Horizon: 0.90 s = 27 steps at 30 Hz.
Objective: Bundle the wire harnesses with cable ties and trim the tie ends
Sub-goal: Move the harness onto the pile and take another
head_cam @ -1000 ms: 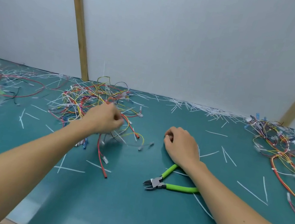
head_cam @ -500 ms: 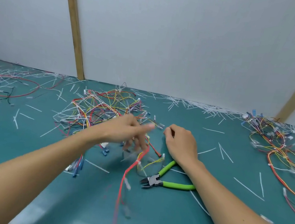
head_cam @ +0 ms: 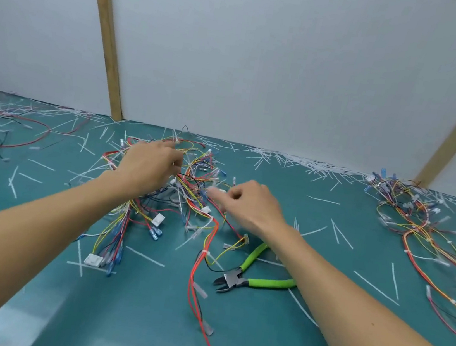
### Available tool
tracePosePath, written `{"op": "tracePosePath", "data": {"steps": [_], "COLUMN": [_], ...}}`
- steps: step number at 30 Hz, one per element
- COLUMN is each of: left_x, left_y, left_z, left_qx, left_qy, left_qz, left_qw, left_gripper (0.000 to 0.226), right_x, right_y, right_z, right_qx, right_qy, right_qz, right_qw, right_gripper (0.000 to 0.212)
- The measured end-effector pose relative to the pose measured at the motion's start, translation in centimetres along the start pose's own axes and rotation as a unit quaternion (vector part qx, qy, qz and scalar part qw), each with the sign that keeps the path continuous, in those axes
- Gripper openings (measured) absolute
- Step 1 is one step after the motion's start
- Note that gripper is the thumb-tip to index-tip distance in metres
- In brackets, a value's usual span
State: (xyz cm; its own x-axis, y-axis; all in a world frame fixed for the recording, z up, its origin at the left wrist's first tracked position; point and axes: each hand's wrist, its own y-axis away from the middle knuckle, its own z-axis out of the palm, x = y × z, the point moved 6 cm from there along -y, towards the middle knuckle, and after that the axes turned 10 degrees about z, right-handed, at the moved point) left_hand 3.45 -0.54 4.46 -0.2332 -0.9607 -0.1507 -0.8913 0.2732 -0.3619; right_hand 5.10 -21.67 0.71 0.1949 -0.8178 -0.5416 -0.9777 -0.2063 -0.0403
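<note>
Wire harnesses [head_cam: 186, 193], a loose tangle of thin red, yellow, blue and black leads with small white and blue connectors, lie in a heap on the teal surface [head_cam: 141, 322], straight ahead between the two hands. The step in hand looks like picking one harness out of the heap. It would go best by drawing one branch clear slowly while the rest is pinned down, so connectors do not snag, then gathering the leads parallel before a tie goes round.

The left hand [head_cam: 148, 166] lies on the far left part of the heap, fingers curled down into the wires and seemingly gripping a bunch. The right hand [head_cam: 248, 205] sits at the heap's right edge, fingers bent, thumb and forefinger apparently pinching something pale; blur hides whether it is a connector or a tie.

Green-handled flush cutters [head_cam: 250, 278] rest on the surface just beneath the right forearm, jaws toward the trailing red lead [head_cam: 199, 286], within reach for trimming. White trimmed tie ends [head_cam: 374, 287] are scattered all over the surface. A second wire bundle [head_cam: 424, 229] lies well apart at the right.
</note>
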Motion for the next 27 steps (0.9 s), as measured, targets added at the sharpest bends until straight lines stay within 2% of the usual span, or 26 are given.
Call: {"op": "tracePosePath", "data": {"steps": [2, 4, 5, 7, 9, 11, 12, 13, 15, 17, 18, 21, 22, 23, 25, 27], "left_x": [0.8, 1.6, 1.9, 1.9, 1.6, 0.7, -0.2, -1.6, -4.9, -7.3, -7.9, -7.9, -8.0, -8.3, -9.6, -11.0], "left_y": [-0.3, -0.5, -0.5, -0.7, -0.9, -1.0, -1.1, -1.2, -1.0, -0.7, -0.7, -0.8, -0.9, -0.8, -0.1, 0.9], "left_z": [0.4, 1.4, 1.6, 1.7, 1.3, 0.6, -0.3, -1.5, -3.6, -4.0, -3.8, -3.2, -3.0, -2.9, -2.5, -2.1], "left_qx": [-0.037, -0.132, -0.162, -0.154, -0.114, -0.077, -0.041, 0.010, 0.093, 0.100, 0.086, 0.056, 0.052, 0.047, 0.037, 0.020], "left_qy": [0.014, -0.012, -0.032, -0.057, -0.090, -0.109, -0.100, -0.085, -0.045, 0.006, 0.022, 0.027, 0.021, 0.014, 0.010, 0.015], "left_qz": [0.027, 0.061, 0.067, 0.058, 0.052, 0.034, 0.000, -0.058, -0.206, -0.296, -0.316, -0.322, -0.323, -0.328, -0.353, -0.377], "left_qw": [0.999, 0.989, 0.984, 0.985, 0.988, 0.990, 0.994, 0.995, 0.973, 0.950, 0.945, 0.945, 0.945, 0.943, 0.935, 0.926], "left_gripper": [0.024, 0.044, 0.047, 0.036, 0.025, 0.020, 0.020, 0.021, 0.027, 0.033, 0.035, 0.033, 0.032, 0.032, 0.032, 0.036], "right_x": [-2.3, -3.6, -3.9, -3.7, -3.5, -3.3, -3.4, -3.3, -2.9, -2.7, -2.5, -1.8, -1.0, 0.2, 3.1, 5.4], "right_y": [0.6, 0.9, 0.9, 0.7, 0.7, 0.8, 0.9, 0.7, 0.1, -0.2, -0.4, 0.1, 0.3, 0.5, 1.2, 1.4], "right_z": [1.8, 2.9, 3.1, 3.3, 3.1, 2.4, 1.8, 1.0, -1.1, -3.1, -3.9, -5.4, -6.1, -7.0, -9.7, -11.9], "right_qx": [-0.078, -0.077, -0.077, -0.104, -0.143, -0.166, -0.164, -0.147, -0.093, -0.046, -0.021, 0.085, 0.129, 0.181, 0.286, 0.328], "right_qy": [0.102, 0.179, 0.184, 0.145, 0.059, -0.050, -0.104, -0.162, -0.291, -0.405, -0.425, -0.359, -0.357, -0.377, -0.468, -0.559], "right_qz": [-0.023, -0.049, -0.047, -0.023, -0.010, -0.004, -0.001, 0.009, 0.038, 0.053, 0.051, 0.039, 0.048, 0.072, 0.113, 0.105], "right_qw": [0.991, 0.980, 0.979, 0.984, 0.988, 0.985, 0.981, 0.976, 0.951, 0.912, 0.904, 0.929, 0.924, 0.905, 0.828, 0.754], "right_gripper": [0.073, 0.040, 0.027, 0.018, 0.035, 0.039, 0.037, 0.035, 0.030, 0.028, 0.028, 0.025, 0.024, 0.024, 0.026, 0.027]}}
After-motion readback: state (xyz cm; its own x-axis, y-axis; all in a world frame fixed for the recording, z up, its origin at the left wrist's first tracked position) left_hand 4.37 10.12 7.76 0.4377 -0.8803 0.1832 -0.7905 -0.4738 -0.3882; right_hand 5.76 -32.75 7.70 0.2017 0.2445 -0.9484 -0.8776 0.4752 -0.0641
